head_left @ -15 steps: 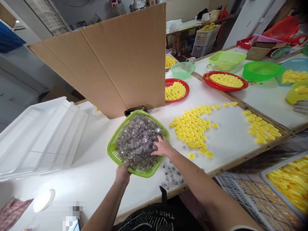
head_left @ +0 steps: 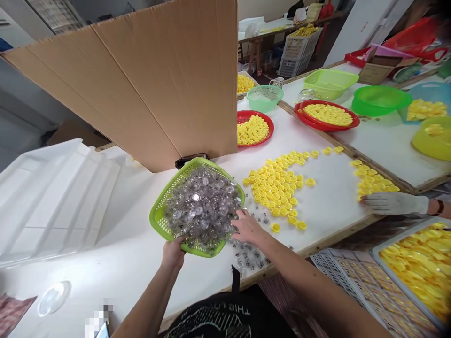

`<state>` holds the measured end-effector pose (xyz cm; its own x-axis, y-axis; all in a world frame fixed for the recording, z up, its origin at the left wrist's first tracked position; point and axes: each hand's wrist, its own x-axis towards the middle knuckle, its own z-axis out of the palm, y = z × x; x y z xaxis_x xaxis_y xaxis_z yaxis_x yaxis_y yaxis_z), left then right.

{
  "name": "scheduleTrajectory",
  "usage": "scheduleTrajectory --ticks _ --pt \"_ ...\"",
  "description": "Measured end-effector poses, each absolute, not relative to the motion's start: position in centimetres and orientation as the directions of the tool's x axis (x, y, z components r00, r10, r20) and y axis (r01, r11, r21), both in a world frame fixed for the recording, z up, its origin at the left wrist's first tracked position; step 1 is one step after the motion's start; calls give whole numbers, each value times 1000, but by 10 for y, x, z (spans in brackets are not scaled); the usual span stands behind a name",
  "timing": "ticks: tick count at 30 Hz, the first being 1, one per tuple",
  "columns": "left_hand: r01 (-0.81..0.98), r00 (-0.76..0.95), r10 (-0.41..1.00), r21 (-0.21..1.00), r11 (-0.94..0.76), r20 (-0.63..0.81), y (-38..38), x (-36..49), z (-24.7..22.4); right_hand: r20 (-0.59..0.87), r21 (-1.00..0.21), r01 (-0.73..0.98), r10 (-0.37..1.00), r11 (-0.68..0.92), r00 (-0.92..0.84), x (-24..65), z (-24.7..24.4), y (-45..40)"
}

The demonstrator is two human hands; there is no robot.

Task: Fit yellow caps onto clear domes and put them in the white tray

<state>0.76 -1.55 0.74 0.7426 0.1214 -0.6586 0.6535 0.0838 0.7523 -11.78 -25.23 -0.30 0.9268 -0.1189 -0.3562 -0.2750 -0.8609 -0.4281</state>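
A green plastic basket, tilted toward the right, is heaped with small clear plastic pieces. My left hand grips its near rim, thumb over the edge. At the basket's right rim is my right hand, fingers apart and slightly bent against the clear pieces; some fingertips are hidden among them. Loose clear pieces lie on the white table below and beside that hand. Beyond it spreads a group of small yellow plastic cups.
A cardboard sheet stands behind the basket, with white trays to the left. Red plates hold yellow pieces. A co-worker's gloved hand rests by yellow cups at right. Crates stand below the table edge.
My right hand has moved from the heap out to the basket's right rim. More clear pieces lie on the table. A co-worker's gloved hand has reached in at right.
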Motion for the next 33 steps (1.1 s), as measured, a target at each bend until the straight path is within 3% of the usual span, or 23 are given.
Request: scheduleTrajectory --ticks 4,8,13,19,33 --pt "657 738 124 748 96 -663 -16 9 4 -391 -402 -292 -126 -868 912 -133 3 -258" --pt "661 732 130 744 101 -668 -15 8 3 -304 -375 -263 -150 -889 941 -117 21 -248" --pt "648 747 112 755 100 -656 -16 4 5 -207 -409 -61 27 -911 978 -75 26 -213" --pt "627 764 110 772 104 -635 -18 0 6 -277 -378 -18 94 -926 956 -60 3 -200" --pt "638 756 111 764 95 -645 -17 3 6 -332 -323 -158 -44 -933 942 -123 13 -235"
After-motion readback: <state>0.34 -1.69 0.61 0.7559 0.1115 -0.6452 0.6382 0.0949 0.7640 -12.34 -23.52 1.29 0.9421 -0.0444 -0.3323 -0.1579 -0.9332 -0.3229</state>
